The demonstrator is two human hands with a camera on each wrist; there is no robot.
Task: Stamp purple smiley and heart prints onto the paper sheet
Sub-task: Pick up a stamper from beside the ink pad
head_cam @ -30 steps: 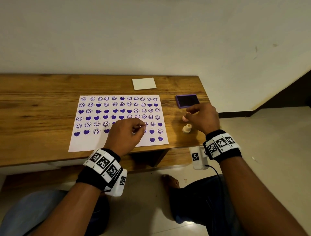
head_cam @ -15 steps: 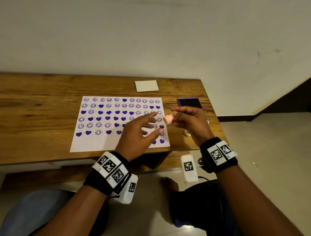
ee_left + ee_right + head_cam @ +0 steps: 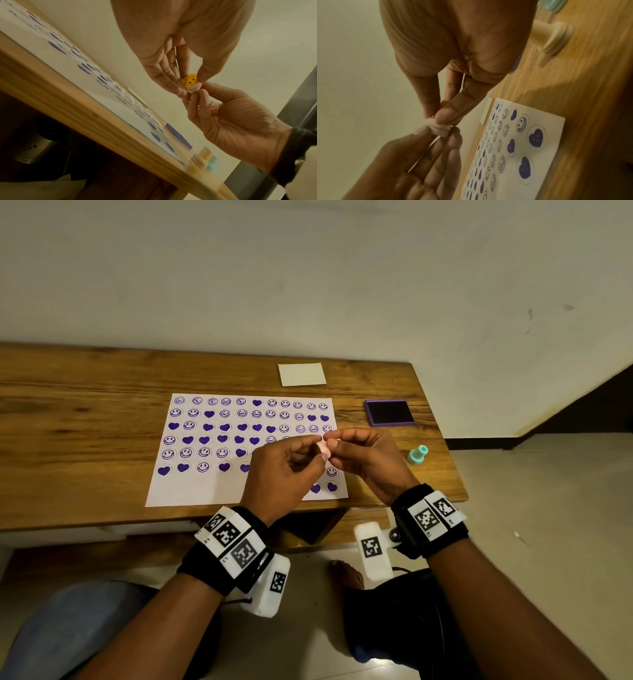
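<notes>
A white paper sheet [image 3: 191,487] covered with rows of purple smiley and heart prints lies on the wooden table [image 3: 75,405]. Above its right part, both hands meet on a small pink stamp [image 3: 323,450] with a yellow smiley cap [image 3: 190,80]. My left hand [image 3: 317,450] pinches the cap end between thumb and fingers. My right hand [image 3: 334,445] pinches the pink base [image 3: 439,129]. The stamp is in the air, clear of the paper. The purple ink pad [image 3: 389,412] lies open to the right of the sheet.
A teal stamp [image 3: 418,455] lies near the table's right edge. Beside it lies a cream stamp [image 3: 554,39], hidden behind my right hand in the head view. A small white card [image 3: 301,374] lies behind the sheet. The wall rises behind the table.
My left hand has lifted off the paper. My right hand has brought the pink stamp leftward from beside the cream stamp, and now both hands pinch it.
</notes>
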